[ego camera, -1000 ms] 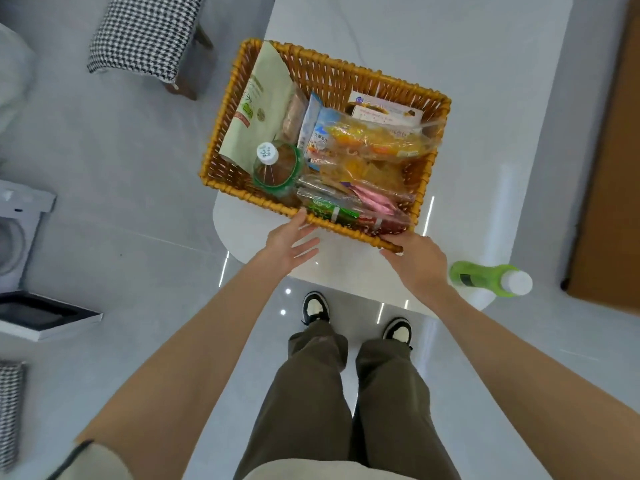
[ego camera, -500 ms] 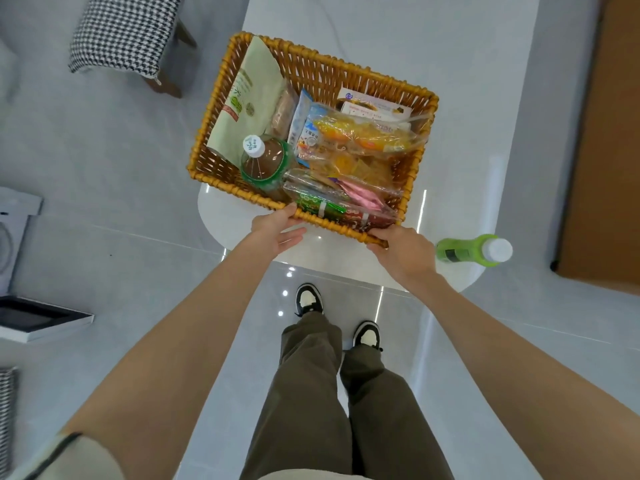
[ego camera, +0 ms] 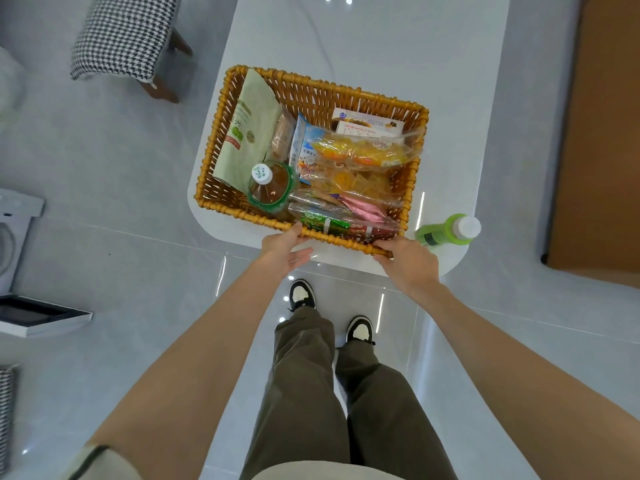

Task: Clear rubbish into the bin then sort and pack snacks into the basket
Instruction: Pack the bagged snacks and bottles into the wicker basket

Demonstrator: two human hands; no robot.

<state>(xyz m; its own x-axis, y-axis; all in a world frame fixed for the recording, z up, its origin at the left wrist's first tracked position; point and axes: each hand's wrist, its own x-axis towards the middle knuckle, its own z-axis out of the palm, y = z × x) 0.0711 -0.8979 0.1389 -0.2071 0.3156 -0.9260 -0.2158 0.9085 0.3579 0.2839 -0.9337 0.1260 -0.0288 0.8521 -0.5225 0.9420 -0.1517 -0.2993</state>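
Observation:
A woven wicker basket (ego camera: pixel 325 90) stands on the white table (ego camera: pixel 381 39), near its front end. It holds a pale green pouch (ego camera: pixel 246 133), a tea bottle with a white cap (ego camera: pixel 272 185), a clear bag of yellow snacks (ego camera: pixel 363 152), a white box (ego camera: pixel 369 124) and a green-and-red packet (ego camera: pixel 332 225). My left hand (ego camera: pixel 282 249) pinches the near rim, thumb on top and fingers below it. My right hand (ego camera: pixel 408 261) grips the same rim at the basket's near right corner. A green bottle (ego camera: pixel 446 230) lies on the table just right of the basket.
A houndstooth stool (ego camera: pixel 124 32) stands on the floor left of the table. A white appliance (ego camera: pixel 14 237) and a flat white-framed tray (ego camera: pixel 34 315) sit at the far left. A brown panel (ego camera: pixel 602 133) runs along the right. My feet are at the table's front end.
My left hand has moved from the tabletop up to the basket's near rim, and my right hand has tightened on the rim. The basket seems to sit slightly further right on the table.

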